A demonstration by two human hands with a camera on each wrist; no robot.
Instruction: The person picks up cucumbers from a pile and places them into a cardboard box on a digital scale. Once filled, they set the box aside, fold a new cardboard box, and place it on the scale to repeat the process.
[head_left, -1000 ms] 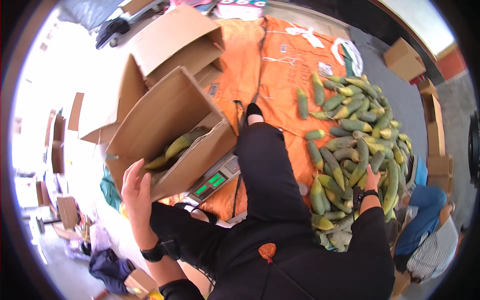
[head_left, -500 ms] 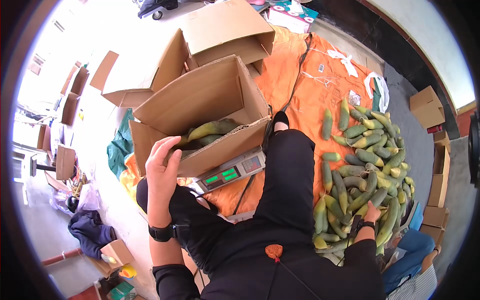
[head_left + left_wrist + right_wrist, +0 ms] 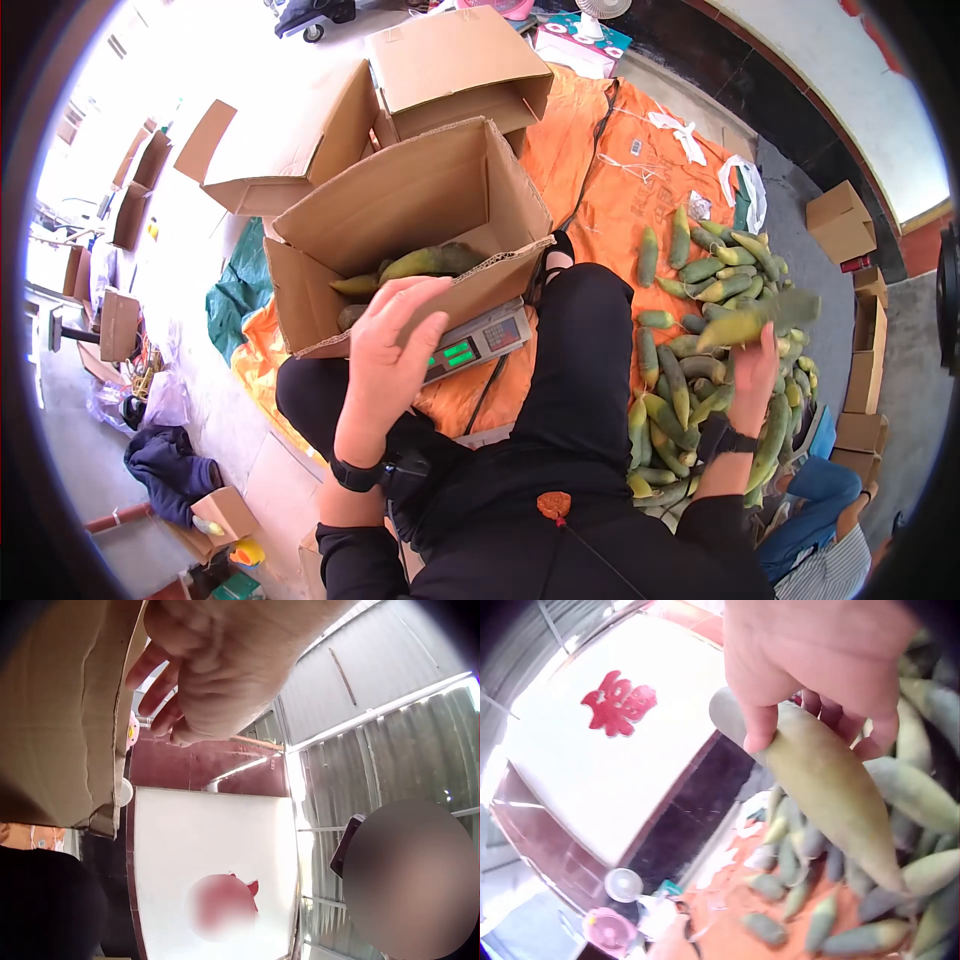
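Observation:
My right hand (image 3: pixel 752 385) grips a green radish (image 3: pixel 770 318) above a heap of green radishes (image 3: pixel 672 385) on the right. In the right wrist view the thumb lies along one side of this radish (image 3: pixel 825 780), fingers round the other, its pale tapered end pointing down. At the near rim of a cardboard box (image 3: pixel 385 205) is my left hand (image 3: pixel 385 365), fingers extended and holding nothing. Several green radishes (image 3: pixel 425 262) lie on the bottom of the box. The box stands on a digital scale (image 3: pixel 495 340) with lit green digits, partly covered by my left hand.
More cardboard boxes (image 3: pixel 455 60) stand behind the box. An orange sheet (image 3: pixel 580 150) spreads under the scale and heap, crossed by a dark cord. My knee (image 3: pixel 580 300) rises between box and heap. Another person (image 3: pixel 815 520) sits at the lower right.
My right hand has lifted a green radish off the heap, raising it up and forward. My left hand has shifted right along the near rim of the box. The head view has swung too.

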